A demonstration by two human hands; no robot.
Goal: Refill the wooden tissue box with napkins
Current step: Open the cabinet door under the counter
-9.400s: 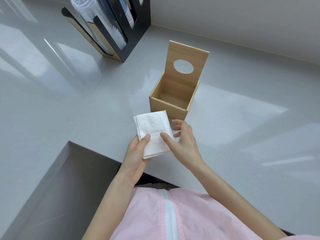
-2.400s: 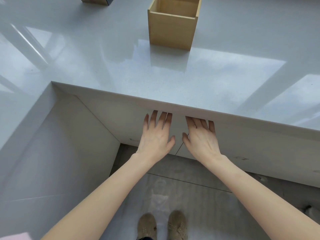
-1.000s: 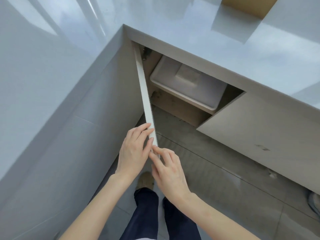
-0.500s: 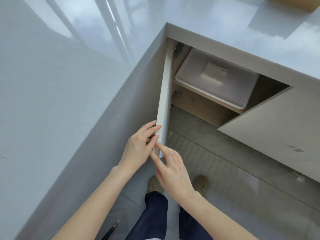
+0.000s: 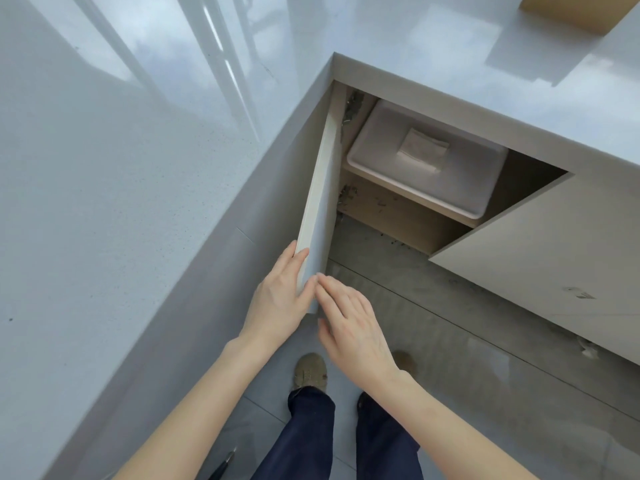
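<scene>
Only a corner of the wooden tissue box [image 5: 575, 10] shows, on the grey countertop [image 5: 433, 57] at the top right. Below the counter the left cabinet door [image 5: 317, 216] stands swung wide open. My left hand [image 5: 280, 299] grips its free edge, fingers wrapped around it. My right hand [image 5: 349, 327] lies with fingertips against the door's inner face, fingers apart. Inside the cabinet a white plastic bin [image 5: 426, 168] sits on a shelf, with a small folded stack of napkins [image 5: 422, 150] in it.
The right cabinet door [image 5: 540, 258] is swung partly open. A second stretch of counter [image 5: 121, 168] runs along my left. My feet [image 5: 311, 372] stand on the grey tiled floor [image 5: 485, 393] in the corner between the counters.
The left door has swung further open towards the side counter, with both hands staying at its edge. My view has shifted, showing more of the bin and the napkins in it.
</scene>
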